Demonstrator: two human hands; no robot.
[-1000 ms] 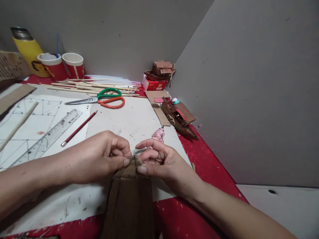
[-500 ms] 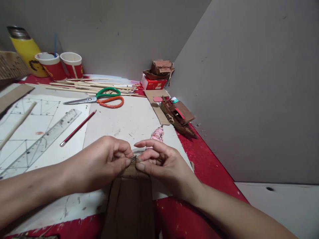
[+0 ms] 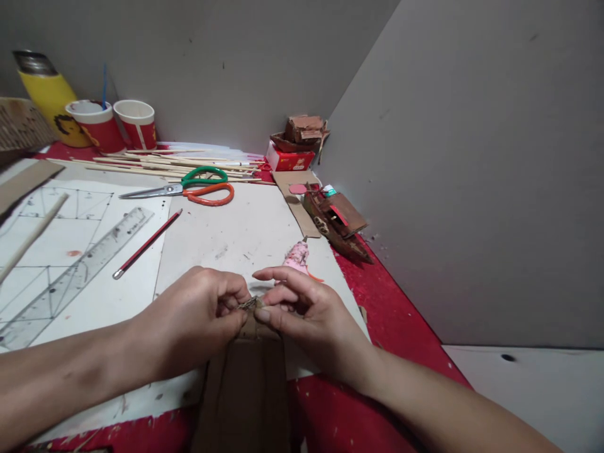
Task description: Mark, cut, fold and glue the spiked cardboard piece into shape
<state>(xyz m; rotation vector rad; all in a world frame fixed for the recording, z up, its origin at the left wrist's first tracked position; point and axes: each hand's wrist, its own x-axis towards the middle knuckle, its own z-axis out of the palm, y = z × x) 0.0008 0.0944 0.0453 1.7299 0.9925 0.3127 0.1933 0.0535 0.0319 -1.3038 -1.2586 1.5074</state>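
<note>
A long brown piece of cardboard [image 3: 245,390] lies toward me at the front, folded or creased across near its far end. My left hand [image 3: 202,314] pinches that far end between thumb and curled fingers. Facing it, my right hand [image 3: 311,314] grips the same end with thumb and fingers, its index finger stretched out above. Between the fingertips the torn corrugated edge shows. Just behind my right hand stands a pink glue gun [image 3: 296,254], partly hidden, with its nozzle pointing away.
Scissors [image 3: 207,189], a red pencil [image 3: 148,242] and a clear ruler [image 3: 80,277] lie on white sheets. Thin wooden sticks [image 3: 155,165] are piled behind. Two paper cups [image 3: 136,123] and a yellow bottle [image 3: 51,104] stand at back left. Model boats [image 3: 337,223] sit beside the right wall.
My left hand has tilted slightly, and more of the cardboard's corrugated edge shows between the fingertips. Both hands keep their hold.
</note>
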